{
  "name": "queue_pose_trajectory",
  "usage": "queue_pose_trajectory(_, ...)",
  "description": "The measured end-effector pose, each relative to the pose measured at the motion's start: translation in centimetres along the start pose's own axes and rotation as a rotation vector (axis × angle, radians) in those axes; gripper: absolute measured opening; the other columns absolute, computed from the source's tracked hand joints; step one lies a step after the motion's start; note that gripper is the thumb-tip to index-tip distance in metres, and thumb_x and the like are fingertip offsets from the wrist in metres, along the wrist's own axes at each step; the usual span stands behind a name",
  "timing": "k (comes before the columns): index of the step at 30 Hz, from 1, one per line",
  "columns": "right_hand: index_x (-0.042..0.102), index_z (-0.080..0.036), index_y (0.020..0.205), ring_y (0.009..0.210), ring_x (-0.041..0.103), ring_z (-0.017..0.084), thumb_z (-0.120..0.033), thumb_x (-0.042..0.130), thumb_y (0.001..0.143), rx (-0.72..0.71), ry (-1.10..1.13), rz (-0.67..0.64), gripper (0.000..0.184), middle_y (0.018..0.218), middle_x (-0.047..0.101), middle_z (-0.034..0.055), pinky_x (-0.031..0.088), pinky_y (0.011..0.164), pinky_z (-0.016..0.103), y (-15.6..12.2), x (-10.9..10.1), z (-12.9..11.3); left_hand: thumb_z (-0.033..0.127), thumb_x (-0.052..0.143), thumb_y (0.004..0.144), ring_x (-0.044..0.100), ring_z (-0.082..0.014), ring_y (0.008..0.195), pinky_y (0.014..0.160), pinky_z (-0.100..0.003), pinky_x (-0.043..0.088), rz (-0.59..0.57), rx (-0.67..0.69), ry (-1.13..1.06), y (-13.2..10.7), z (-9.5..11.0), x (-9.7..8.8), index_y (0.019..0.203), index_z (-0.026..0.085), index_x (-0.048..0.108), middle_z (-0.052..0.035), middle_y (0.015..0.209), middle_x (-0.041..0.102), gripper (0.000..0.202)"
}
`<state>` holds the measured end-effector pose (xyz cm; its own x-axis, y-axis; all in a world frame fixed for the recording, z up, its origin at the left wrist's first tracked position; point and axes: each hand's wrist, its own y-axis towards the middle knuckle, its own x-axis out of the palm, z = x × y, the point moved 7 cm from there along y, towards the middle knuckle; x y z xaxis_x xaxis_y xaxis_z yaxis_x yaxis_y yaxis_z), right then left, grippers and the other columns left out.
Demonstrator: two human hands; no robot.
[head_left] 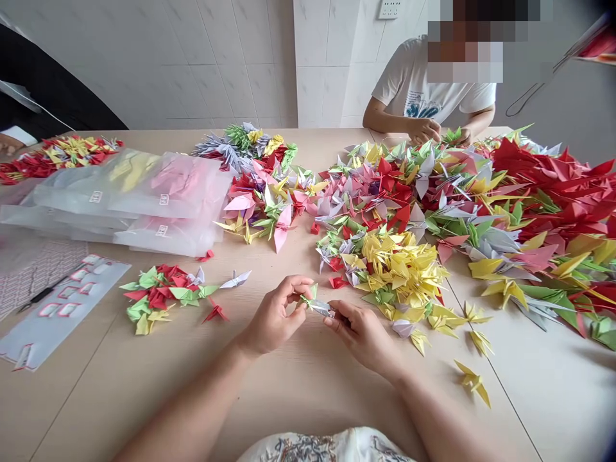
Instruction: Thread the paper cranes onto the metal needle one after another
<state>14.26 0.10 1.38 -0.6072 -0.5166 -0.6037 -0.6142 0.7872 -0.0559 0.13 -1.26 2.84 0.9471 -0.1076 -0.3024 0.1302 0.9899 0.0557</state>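
My left hand (275, 314) and my right hand (362, 333) meet over the wooden table (298, 385) and pinch a small folded paper crane (317, 303), green and pale lilac, between their fingertips. Both hands are closed on it. A heap of yellow paper cranes (402, 269) lies just right of my hands. A small pile of red and green cranes (161, 295) sits to the left, with a lone white crane (235, 279) beside it.
A broad spread of mixed-colour cranes (481, 199) covers the right and far side. Clear plastic bags of paper (139, 199) lie at the left, with label sheets (58, 308) nearer. A person in a white shirt (433, 90) works across the table.
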Motion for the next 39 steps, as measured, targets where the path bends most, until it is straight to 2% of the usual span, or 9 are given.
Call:
queue_pose_trajectory(11,0.045,-0.02,0.075,0.053,0.039,0.011,-0.03,0.046,0.09,0.005,-0.031,0.029,0.019,0.059,0.043,-0.005,0.029,0.051,0.022,0.1,-0.45,0.15,0.012,0.047,0.085,0.054,-0.0116,0.08,0.073,-0.025,0.044,0.001,-0.022,-0.003,-0.03,-0.08,-0.18,0.113,0.024,0.042,0.0002,0.086,0.054,0.03)
queue_pose_trajectory(18,0.044,-0.02,0.076,0.054,0.039,0.011,-0.03,0.046,0.091,-0.01,-0.029,0.032,0.018,0.061,0.044,-0.0043,0.029,0.051,0.023,-0.03,-0.39,0.14,0.007,0.047,0.082,0.051,-0.0133,0.092,0.089,-0.032,0.041,0.028,0.067,-0.012,0.01,0.11,-0.04,0.124,0.028,0.035,-0.0015,0.095,0.046,0.048)
queue_pose_trajectory(22,0.042,-0.02,0.072,0.053,0.037,0.011,-0.031,0.044,0.091,-0.019,-0.03,0.03,0.022,0.059,0.041,-0.0046,0.029,0.05,0.023,0.08,-0.23,0.1,0.007,0.045,0.083,0.051,-0.013,0.089,0.088,-0.033,0.041,-0.008,0.087,0.006,0.01,0.03,0.28,0.129,0.027,0.028,-0.0014,0.092,0.047,0.053)
queue_pose_trajectory(30,0.049,-0.019,0.077,0.054,0.04,0.012,-0.031,0.046,0.091,-0.054,-0.061,0.031,0.018,0.06,0.045,-0.0037,0.029,0.05,0.024,0.15,0.06,0.3,0.008,0.045,0.083,0.051,-0.0144,0.089,0.083,-0.033,0.043,-0.013,0.115,0.053,-0.17,-0.03,0.37,0.134,0.026,0.023,-0.0027,0.092,0.051,0.058)
queue_pose_trajectory(39,0.041,-0.019,0.068,0.051,0.037,0.011,-0.028,0.046,0.09,-0.063,-0.067,0.034,0.024,0.057,0.041,-0.0044,0.027,0.049,0.024,0.21,-0.2,-0.11,0.01,0.042,0.086,0.052,-0.0157,0.092,0.085,-0.035,0.043,-0.036,0.09,0.014,-0.22,-0.29,0.53,0.136,0.028,0.021,-0.0041,0.096,0.052,0.057)
